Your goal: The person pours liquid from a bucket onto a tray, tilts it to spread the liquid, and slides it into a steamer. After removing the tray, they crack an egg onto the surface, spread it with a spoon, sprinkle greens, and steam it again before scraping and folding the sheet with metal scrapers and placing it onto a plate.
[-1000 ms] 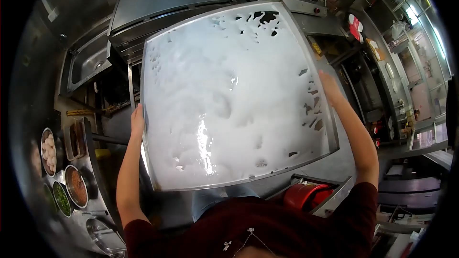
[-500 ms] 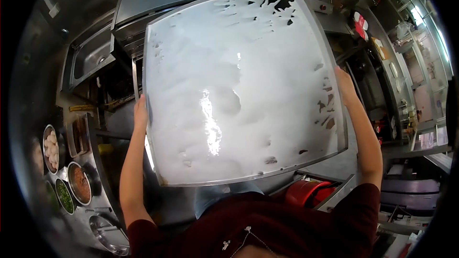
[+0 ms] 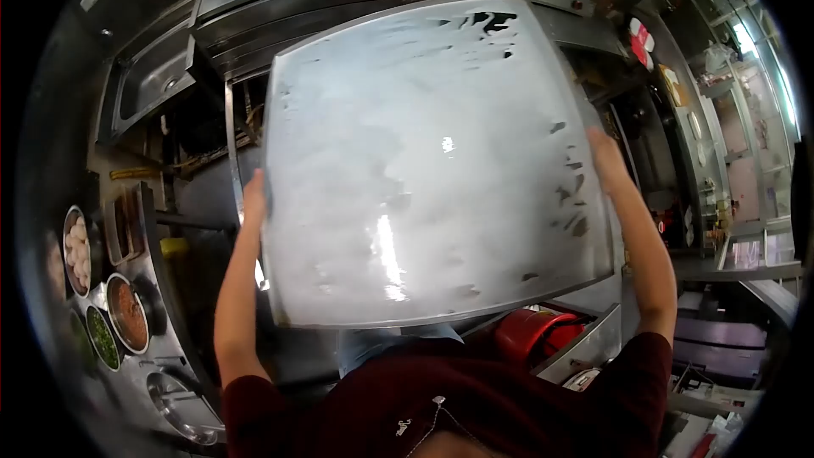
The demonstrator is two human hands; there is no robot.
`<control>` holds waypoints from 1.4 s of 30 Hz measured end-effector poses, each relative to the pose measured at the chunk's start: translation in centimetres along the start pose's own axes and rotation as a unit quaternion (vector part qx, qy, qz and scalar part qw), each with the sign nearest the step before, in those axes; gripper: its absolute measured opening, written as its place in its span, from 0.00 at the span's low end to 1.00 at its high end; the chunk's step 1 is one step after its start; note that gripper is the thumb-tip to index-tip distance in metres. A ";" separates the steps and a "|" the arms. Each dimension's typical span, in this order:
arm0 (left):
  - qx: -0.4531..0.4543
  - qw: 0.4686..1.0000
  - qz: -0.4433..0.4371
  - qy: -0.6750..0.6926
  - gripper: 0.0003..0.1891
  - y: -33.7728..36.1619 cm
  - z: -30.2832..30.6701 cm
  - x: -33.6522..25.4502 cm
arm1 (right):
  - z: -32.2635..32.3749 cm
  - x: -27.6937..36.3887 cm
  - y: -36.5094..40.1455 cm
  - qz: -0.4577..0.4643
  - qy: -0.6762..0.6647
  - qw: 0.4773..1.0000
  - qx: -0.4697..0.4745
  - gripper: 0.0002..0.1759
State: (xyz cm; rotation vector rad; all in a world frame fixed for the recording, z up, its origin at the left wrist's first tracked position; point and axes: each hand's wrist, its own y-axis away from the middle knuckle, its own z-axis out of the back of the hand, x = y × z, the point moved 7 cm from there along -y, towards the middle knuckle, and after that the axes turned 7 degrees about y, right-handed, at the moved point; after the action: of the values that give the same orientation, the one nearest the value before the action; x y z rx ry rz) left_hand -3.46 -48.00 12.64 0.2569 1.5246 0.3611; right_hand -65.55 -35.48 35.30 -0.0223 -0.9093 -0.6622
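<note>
A large, shallow, square metal tray [image 3: 270, 119] fills the middle of the view, held out in front of my body. A glossy white layer [image 3: 407, 178] covers its surface, with dark gaps in the far right corner and along the right side. My left hand [image 3: 255, 195] grips the tray's left edge. On the opposite edge is my right hand [image 3: 607, 159], closed around the rim and a little blurred. Most of the fingers of both hands are hidden by the tray.
A steel sink [image 3: 153, 85] stands at the back left. Bowls of red-brown food [image 3: 128, 314], chopped greens [image 3: 103, 337] and pale round pieces [image 3: 78, 256] stand on the left counter. A red container [image 3: 530, 335] sits near my right side. Glass-fronted shelving [image 3: 746, 136] lines the right.
The tray's far edge has dropped slightly toward me, showing more of the steel counter and a knobbed appliance behind it. Both hands keep their hold; the surroundings have shifted slightly.
</note>
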 end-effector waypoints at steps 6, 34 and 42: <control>0.016 1.000 -0.003 0.008 0.32 -1.1 -3.6 5.1 | 2.6 1.9 1.0 0.004 -0.054 0.998 0.028 0.24; -0.100 0.930 -0.196 -0.294 0.24 10.7 15.3 -29.9 | -26.1 -3.4 -0.8 -0.030 -0.369 0.904 0.215 0.19; -0.103 0.954 -0.207 -0.190 0.22 7.9 18.1 -24.6 | -19.6 2.1 -3.5 0.042 -0.340 0.924 0.170 0.19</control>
State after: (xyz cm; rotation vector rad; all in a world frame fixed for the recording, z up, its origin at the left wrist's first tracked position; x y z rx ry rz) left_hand 13.79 -49.07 39.00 -0.1542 1.1127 0.1221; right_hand -52.37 -45.00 23.61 0.0208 -1.6789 -0.4035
